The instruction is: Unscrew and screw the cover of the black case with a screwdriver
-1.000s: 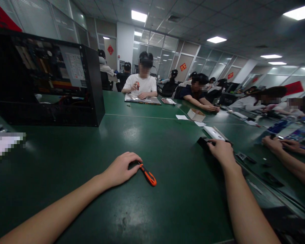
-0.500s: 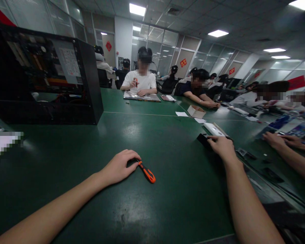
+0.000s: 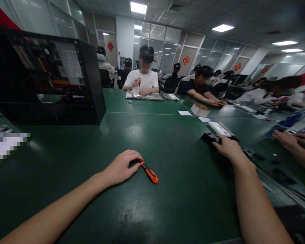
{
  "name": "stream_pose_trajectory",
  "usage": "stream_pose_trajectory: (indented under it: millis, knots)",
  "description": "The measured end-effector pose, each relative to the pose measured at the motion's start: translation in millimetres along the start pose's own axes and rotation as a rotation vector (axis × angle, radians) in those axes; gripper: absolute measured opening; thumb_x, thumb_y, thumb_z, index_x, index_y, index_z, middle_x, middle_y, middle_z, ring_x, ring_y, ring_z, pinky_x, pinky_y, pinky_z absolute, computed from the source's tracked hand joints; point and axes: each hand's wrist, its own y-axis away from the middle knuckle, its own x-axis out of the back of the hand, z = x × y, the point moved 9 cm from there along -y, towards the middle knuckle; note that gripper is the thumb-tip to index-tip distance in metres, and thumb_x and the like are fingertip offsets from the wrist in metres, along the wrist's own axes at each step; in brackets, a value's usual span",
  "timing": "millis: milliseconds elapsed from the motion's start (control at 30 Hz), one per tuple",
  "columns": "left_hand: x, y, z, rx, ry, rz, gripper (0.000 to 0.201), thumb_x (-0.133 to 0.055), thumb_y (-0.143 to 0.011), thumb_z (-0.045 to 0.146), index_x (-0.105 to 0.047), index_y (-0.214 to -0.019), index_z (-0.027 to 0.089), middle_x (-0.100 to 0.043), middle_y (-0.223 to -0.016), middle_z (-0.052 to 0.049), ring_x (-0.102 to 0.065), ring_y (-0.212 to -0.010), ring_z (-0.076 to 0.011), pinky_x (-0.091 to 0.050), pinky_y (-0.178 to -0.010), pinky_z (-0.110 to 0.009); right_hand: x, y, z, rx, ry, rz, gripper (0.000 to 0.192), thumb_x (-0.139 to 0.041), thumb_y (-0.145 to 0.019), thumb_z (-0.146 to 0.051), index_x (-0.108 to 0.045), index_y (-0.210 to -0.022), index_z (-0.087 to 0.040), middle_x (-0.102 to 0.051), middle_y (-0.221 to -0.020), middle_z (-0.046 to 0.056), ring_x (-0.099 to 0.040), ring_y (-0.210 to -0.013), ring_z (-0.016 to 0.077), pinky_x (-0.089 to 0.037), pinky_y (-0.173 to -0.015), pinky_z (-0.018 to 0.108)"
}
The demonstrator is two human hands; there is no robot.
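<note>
My left hand rests on the green table, fingers closed around the thin front end of a screwdriver. The orange-and-black handle sticks out past my fingertips toward the lower right; the tip is hidden under the hand. Farther off to the right, my right hand has its thumb and fingers closed on a black flat piece, whose kind I cannot make out. Just beyond that hand lies a white rectangular device.
A black computer case with an open side stands at the left. An open cardboard box and white papers lie farther back. Small dark parts and cables are at the right, near a co-worker's hands. Another person sits opposite.
The view has turned slightly left, so things appear farther right. The black piece in my right hand shows a little more of its surface. My left hand and the screwdriver stay put.
</note>
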Motion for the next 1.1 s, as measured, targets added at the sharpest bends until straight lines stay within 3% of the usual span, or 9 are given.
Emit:
stream_pose_trajectory:
  millis: [100, 233, 367, 733, 833, 1000, 1100]
  knots:
    - [-0.2, -0.8, -0.5, -0.003, -0.008, 0.0, 0.02, -0.057, -0.095, 0.018, -0.069, -0.11, 0.023, -0.071, -0.112, -0.006, -0.064, -0.105, -0.0221, -0.05, -0.096, -0.037, 5.9, 3.4, 9.8, -0.04, 0.011, 0.0, 0.055, -0.064, -0.09, -0.035, -0.06, -0.139, -0.01, -0.071, -0.12, 0.02, -0.068, -0.108, 0.0332, -0.051, -0.085, 0.036]
    - [0.0, -1.8, -0.2, -0.004, 0.002, 0.007, 0.02, -0.056, -0.095, 0.018, -0.069, -0.11, 0.022, -0.071, -0.111, -0.006, -0.064, -0.106, -0.0225, -0.05, -0.097, -0.038, 14.7, 7.8, 18.4, -0.089, 0.014, -0.008, 0.042, -0.065, -0.089, -0.037, -0.072, -0.124, -0.014, -0.073, -0.115, 0.015, -0.069, -0.102, 0.0317, -0.05, -0.078, 0.034]
    - [0.1, -1.5, 0.7, -0.005, 0.002, 0.006, 0.02, -0.057, -0.095, 0.017, -0.069, -0.109, 0.023, -0.071, -0.111, -0.005, -0.064, -0.106, -0.0219, -0.05, -0.096, -0.037, 18.2, 11.5, 18.4, -0.11, 0.008, -0.01, 0.038, -0.063, -0.09, -0.039, -0.075, -0.119, -0.017, -0.074, -0.113, 0.013, -0.07, -0.098, 0.0302, -0.049, -0.074, 0.033]
    - [-0.4, -2.2, 0.9, -0.019, -0.017, -0.009, 0.019, -0.056, -0.096, 0.017, -0.069, -0.109, 0.023, -0.07, -0.111, -0.005, -0.064, -0.105, -0.0213, -0.049, -0.096, -0.036, 16.1, 11.5, 19.7, -0.101, -0.023, -0.003, 0.036, -0.061, -0.091, -0.042, -0.078, -0.114, -0.019, -0.075, -0.11, 0.013, -0.069, -0.098, 0.0315, -0.05, -0.076, 0.034]
    - [0.0, -2.0, 1.3, -0.021, -0.014, -0.005, 0.018, -0.056, -0.097, 0.018, -0.069, -0.109, 0.022, -0.07, -0.111, -0.005, -0.063, -0.106, -0.0214, -0.049, -0.096, -0.036, 18.8, 8.2, 9.8, -0.065, -0.02, 0.056, 0.041, -0.055, -0.095, -0.043, -0.076, -0.117, -0.015, -0.074, -0.109, 0.019, -0.069, -0.1, 0.0338, -0.051, -0.08, 0.038]
    - [-0.6, -1.6, 0.9, -0.017, -0.015, -0.007, 0.017, -0.056, -0.098, 0.02, -0.069, -0.108, 0.022, -0.07, -0.111, -0.005, -0.063, -0.105, -0.0213, -0.049, -0.096, -0.036, 17.6, -2.6, -25.6, 0.101, -0.012, 0.219, 0.052, -0.036, -0.102, -0.035, -0.051, -0.143, -0.005, -0.054, -0.142, 0.023, -0.053, -0.129, 0.0305, -0.044, -0.104, 0.038]
    - [-0.8, -1.6, 1.2, -0.023, -0.017, -0.002, 0.018, -0.056, -0.097, 0.019, -0.069, -0.108, 0.022, -0.071, -0.11, -0.005, -0.064, -0.104, -0.0212, -0.049, -0.095, -0.036, 1.9, -5.5, -39.9, 0.159, 0.017, 0.203, 0.049, -0.037, -0.102, -0.031, -0.052, -0.139, -0.004, -0.059, -0.134, 0.024, -0.058, -0.121, 0.0307, -0.046, -0.1, 0.038]
